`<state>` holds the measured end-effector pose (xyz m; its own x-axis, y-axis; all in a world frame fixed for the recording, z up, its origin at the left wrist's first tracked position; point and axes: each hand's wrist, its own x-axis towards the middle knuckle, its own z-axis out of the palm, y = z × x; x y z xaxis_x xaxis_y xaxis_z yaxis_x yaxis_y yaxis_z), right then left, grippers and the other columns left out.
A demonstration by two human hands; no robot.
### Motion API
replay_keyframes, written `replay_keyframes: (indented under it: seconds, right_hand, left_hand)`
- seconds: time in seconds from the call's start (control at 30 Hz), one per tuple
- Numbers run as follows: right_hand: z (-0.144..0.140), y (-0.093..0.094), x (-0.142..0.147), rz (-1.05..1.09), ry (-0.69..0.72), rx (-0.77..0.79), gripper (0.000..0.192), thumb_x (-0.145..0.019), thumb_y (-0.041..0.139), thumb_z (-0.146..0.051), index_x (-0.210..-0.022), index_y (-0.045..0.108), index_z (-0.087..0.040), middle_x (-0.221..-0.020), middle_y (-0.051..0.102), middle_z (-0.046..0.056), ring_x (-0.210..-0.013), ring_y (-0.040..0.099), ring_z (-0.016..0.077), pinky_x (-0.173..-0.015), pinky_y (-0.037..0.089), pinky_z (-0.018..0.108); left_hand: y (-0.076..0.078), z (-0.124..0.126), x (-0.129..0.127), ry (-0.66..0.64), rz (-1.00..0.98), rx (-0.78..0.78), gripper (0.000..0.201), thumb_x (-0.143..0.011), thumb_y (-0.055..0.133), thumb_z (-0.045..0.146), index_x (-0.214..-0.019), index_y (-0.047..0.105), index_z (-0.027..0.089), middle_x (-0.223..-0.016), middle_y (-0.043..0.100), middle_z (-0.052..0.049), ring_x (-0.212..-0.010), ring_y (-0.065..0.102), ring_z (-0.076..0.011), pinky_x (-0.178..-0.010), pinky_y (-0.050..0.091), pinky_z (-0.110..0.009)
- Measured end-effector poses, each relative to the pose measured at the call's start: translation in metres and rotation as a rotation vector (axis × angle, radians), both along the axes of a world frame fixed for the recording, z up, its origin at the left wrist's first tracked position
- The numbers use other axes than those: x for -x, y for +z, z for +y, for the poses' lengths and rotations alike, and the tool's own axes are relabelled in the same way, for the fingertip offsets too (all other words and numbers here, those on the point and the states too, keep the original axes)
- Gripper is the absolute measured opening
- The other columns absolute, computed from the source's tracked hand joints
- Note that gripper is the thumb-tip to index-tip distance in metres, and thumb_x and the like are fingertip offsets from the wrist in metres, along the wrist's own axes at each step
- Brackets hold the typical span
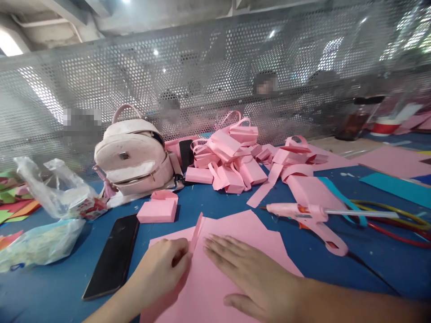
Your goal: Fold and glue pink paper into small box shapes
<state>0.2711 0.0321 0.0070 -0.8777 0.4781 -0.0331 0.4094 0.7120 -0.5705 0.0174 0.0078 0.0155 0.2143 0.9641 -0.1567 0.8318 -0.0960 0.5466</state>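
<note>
A large sheet of pink paper [215, 287] lies on the blue table in front of me. My left hand [166, 262] is closed at a narrow raised pink strip [197, 229] of paper that stands up from the sheet. Whether that strip is a fold of the sheet or a separate piece, I cannot tell. Flat on the sheet, just right of the strip, rests my right hand [244, 271] with its fingers stretched out. A small folded pink paper box [157, 210] sits beyond my left hand.
A black phone [112, 258] lies left of the sheet. The pink glue gun [308, 217] and its cord are on the right. Behind are a pale backpack [134, 157], a pile of pink paper bags [232, 157] and a perforated metal panel [208, 58]. Plastic bags [43, 240] lie at left.
</note>
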Motion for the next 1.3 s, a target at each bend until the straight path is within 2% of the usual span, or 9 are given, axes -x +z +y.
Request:
replay_keyframes:
  seconds: [0.13,0.27,0.53,0.67,0.8,1.0,1.07,1.2,1.3]
  right_hand:
    - [0.001,-0.001,-0.001,0.020,0.016,0.000,0.071,-0.101,0.052,-0.048,-0.159,0.019,-0.023,-0.165,0.019,0.009,-0.152,0.018,0.0306,-0.127,0.012,0.052]
    - [0.001,-0.002,-0.001,0.015,0.030,0.009,0.073,-0.100,0.053,-0.048,-0.159,0.018,-0.024,-0.165,0.018,0.009,-0.153,0.016,0.0306,-0.127,0.010,0.052]
    - [0.001,0.001,0.000,-0.028,0.042,-0.007,0.071,-0.101,0.049,-0.048,-0.159,0.020,-0.018,-0.164,0.019,0.012,-0.153,0.017,0.0323,-0.127,0.009,0.053]
    - [0.001,0.001,0.000,-0.001,0.036,-0.013,0.072,-0.100,0.052,-0.044,-0.160,0.019,-0.021,-0.165,0.018,0.010,-0.153,0.017,0.0315,-0.127,0.011,0.053]
    - [0.000,0.003,0.001,-0.026,0.026,0.001,0.072,-0.101,0.051,-0.044,-0.160,0.019,-0.021,-0.165,0.016,0.010,-0.153,0.016,0.0308,-0.127,0.010,0.052]
    - [0.000,0.004,0.001,-0.049,0.032,0.015,0.072,-0.100,0.052,-0.043,-0.160,0.021,-0.019,-0.165,0.015,0.011,-0.153,0.014,0.0310,-0.126,0.009,0.053]
    - [0.001,0.004,0.001,-0.065,0.034,0.016,0.072,-0.100,0.052,-0.042,-0.160,0.021,-0.017,-0.165,0.015,0.012,-0.153,0.014,0.0315,-0.127,0.009,0.052]
    - [0.002,0.007,0.002,-0.027,0.040,-0.005,0.072,-0.099,0.054,-0.041,-0.159,0.023,-0.018,-0.165,0.021,0.011,-0.153,0.019,0.0307,-0.127,0.010,0.050]
    - [0.002,0.010,0.003,-0.035,0.046,-0.011,0.072,-0.097,0.057,-0.041,-0.159,0.027,-0.018,-0.164,0.023,0.012,-0.153,0.020,0.0307,-0.127,0.010,0.050]
  left_hand:
    - [0.001,-0.003,-0.003,-0.043,0.225,-0.065,0.025,-0.091,0.043,0.023,-0.068,0.052,0.021,-0.063,0.061,-0.001,-0.059,0.054,-0.0169,-0.058,0.022,-0.029]
    - [0.001,-0.004,-0.003,-0.061,0.252,-0.062,0.025,-0.091,0.042,0.024,-0.068,0.053,0.021,-0.064,0.063,-0.002,-0.061,0.056,-0.0176,-0.058,0.022,-0.029]
    - [0.000,-0.004,-0.004,-0.026,0.174,-0.079,0.030,-0.091,0.041,0.025,-0.061,0.046,0.020,-0.060,0.058,-0.001,-0.059,0.050,-0.0162,-0.060,0.023,-0.029]
    - [0.002,0.001,0.000,-0.009,0.153,-0.058,0.033,-0.091,0.041,0.030,-0.060,0.042,0.020,-0.058,0.051,0.001,-0.057,0.042,-0.0147,-0.059,0.021,-0.028]
    - [0.004,0.006,0.007,-0.078,0.074,0.053,0.036,-0.087,0.049,0.037,-0.058,0.036,0.020,-0.053,0.038,0.005,-0.053,0.030,-0.0118,-0.054,0.021,-0.025]
    - [0.002,0.007,0.012,-0.114,-0.004,0.088,0.028,-0.081,0.049,0.026,-0.056,0.037,0.020,-0.052,0.036,0.006,-0.052,0.033,-0.0103,-0.051,0.023,-0.022]
    - [0.004,0.007,0.011,-0.101,-0.012,0.094,0.028,-0.081,0.049,0.027,-0.055,0.041,0.020,-0.050,0.039,0.006,-0.051,0.035,-0.0102,-0.050,0.024,-0.022]
    - [0.009,0.005,0.007,-0.064,-0.069,0.154,0.032,-0.085,0.048,0.031,-0.055,0.052,0.019,-0.049,0.055,0.004,-0.049,0.048,-0.0114,-0.051,0.030,-0.021]
    - [0.009,0.003,0.007,-0.024,-0.121,0.178,0.035,-0.086,0.050,0.033,-0.054,0.054,0.019,-0.047,0.059,0.004,-0.046,0.054,-0.0118,-0.052,0.034,-0.020]
